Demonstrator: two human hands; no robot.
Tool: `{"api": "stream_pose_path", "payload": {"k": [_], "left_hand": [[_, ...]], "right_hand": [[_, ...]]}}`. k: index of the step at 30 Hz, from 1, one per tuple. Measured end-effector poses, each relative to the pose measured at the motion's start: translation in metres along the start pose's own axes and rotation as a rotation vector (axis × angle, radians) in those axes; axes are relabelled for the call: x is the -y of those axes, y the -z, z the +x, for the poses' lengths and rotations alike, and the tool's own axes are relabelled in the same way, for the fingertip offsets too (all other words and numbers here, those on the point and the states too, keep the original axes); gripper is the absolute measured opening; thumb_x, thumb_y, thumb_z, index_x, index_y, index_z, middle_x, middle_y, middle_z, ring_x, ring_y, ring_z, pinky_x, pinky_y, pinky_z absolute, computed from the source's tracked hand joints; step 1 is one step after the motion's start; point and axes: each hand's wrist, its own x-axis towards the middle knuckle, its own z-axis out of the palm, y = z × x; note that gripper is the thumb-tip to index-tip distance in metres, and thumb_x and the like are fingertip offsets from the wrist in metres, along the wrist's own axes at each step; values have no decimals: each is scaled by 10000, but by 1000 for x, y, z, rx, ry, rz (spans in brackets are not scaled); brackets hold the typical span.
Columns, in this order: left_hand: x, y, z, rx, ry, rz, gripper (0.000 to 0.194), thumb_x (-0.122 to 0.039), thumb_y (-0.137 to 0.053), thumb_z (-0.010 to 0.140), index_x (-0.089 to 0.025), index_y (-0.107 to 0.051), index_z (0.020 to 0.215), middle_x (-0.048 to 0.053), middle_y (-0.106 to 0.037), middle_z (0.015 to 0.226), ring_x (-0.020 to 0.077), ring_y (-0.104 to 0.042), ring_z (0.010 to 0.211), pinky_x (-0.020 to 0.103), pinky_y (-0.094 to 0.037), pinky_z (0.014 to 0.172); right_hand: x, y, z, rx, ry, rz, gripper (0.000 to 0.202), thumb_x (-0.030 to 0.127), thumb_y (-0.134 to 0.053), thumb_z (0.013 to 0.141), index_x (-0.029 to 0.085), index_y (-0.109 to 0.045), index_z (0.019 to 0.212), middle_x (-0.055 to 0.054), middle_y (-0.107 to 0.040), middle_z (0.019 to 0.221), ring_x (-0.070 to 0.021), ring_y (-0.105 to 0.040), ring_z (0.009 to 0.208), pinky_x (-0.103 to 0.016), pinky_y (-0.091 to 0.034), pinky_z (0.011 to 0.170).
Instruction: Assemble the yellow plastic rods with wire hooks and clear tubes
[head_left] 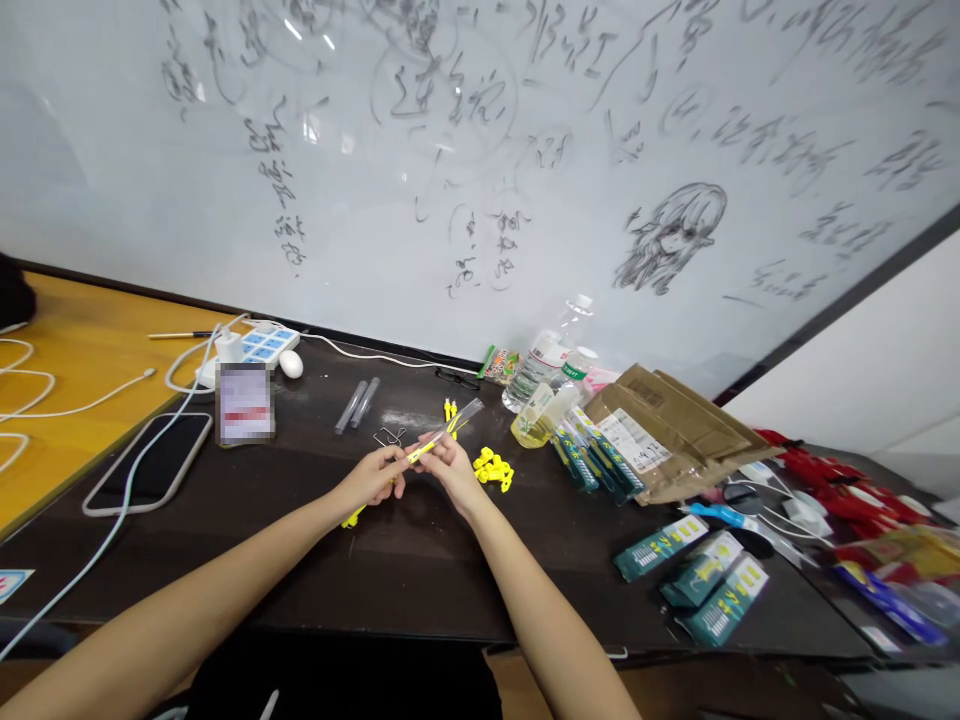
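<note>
Two forearms [210, 585] reach over the desk [420, 590]; beyond, the left hand [379, 478] and right hand [454, 474] pinch a clear tube [468, 412] with a yellow piece [424, 450] at its near end, held above the desk. A light, aligned grip would likely serve best, as thin plastic may flex. Counted: two spare tubes [350, 408], one black phone [161, 472], three boxes [703, 570] front right; the yellow heap [492, 467] is too jumbled to count

The left forearm [225, 588] and right forearm [538, 590], both bare, slant forward and inward; the left hand [375, 477] and right hand [449, 470] sit close together, fingers bent, each pinching.
</note>
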Motion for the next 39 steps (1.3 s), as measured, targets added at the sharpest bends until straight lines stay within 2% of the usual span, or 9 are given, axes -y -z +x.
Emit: {"api": "stream_pose_path", "payload": {"k": [4,9,13,18,21,23,28,35,39], "left_hand": [[-4,-3,-2,-14,28,-25,270,-430,-518,776,-210,-394,873,-60,-552,461,25,-241,276,117,-123,310],[-11,-7,-6,-50,10,-111,182,-237,-450,735,-207,-398,907,-44,-588,504,51,-330,323,122,-187,329],[-9,-7,-5,-50,-61,-110,181,-207,-449,728,-196,-392,899,-18,-631,606,53,-389,367,140,-260,356],[-2,-5,-2,-96,-142,-81,394,-165,-514,685,-212,-394,1057,23,-599,968,44,-508,463,185,-398,422],[-2,-2,-2,-106,-222,-110,548,-157,-563,692,-258,-367,1194,80,-454,1250,43,-572,574,232,-477,546],[-3,-1,-3,-99,-237,-140,594,-182,-610,705,-279,-364,1237,101,-388,1324,72,-608,681,256,-500,626],[-6,2,-5,-79,-206,-161,642,-295,-701,696,-286,-403,1265,127,-382,1349,182,-621,891,321,-521,718],[-7,2,-5,-77,-186,-69,610,-364,-695,702,-254,-432,1242,142,-369,1369,123,-630,731,350,-534,718],[-4,0,-3,-63,-221,27,490,-372,-640,742,-204,-471,1171,115,-479,1251,108,-619,680,325,-533,695]], "right_hand": [[0,0,0,5,19,-18,302,285,-691,718,189,-548,966,-30,-695,884,-141,-632,794,-240,-486,690],[2,-2,-2,0,7,-82,312,298,-692,711,190,-553,968,-25,-686,856,-142,-624,763,-210,-452,588],[5,-5,-3,32,10,-98,309,300,-689,707,191,-543,957,-26,-682,837,-140,-620,729,-214,-446,566],[5,-3,-2,20,32,-108,268,291,-686,708,194,-523,898,-16,-672,814,-140,-615,737,-224,-454,591],[2,0,-1,11,29,-98,251,302,-666,733,194,-505,893,-17,-662,807,-138,-613,735,-217,-446,571],[0,1,0,23,-2,-53,265,319,-658,746,201,-479,901,-8,-650,789,-132,-613,685,-220,-447,544],[-1,2,-2,98,-50,-14,317,361,-651,766,220,-412,919,30,-617,712,-128,-629,630,-243,-490,565],[5,2,-5,169,-83,-20,367,358,-679,751,217,-415,962,23,-624,768,-114,-628,672,-223,-519,566],[5,0,-5,169,-97,2,368,365,-678,747,220,-411,955,26,-627,777,-108,-631,664,-226,-533,582]]}}
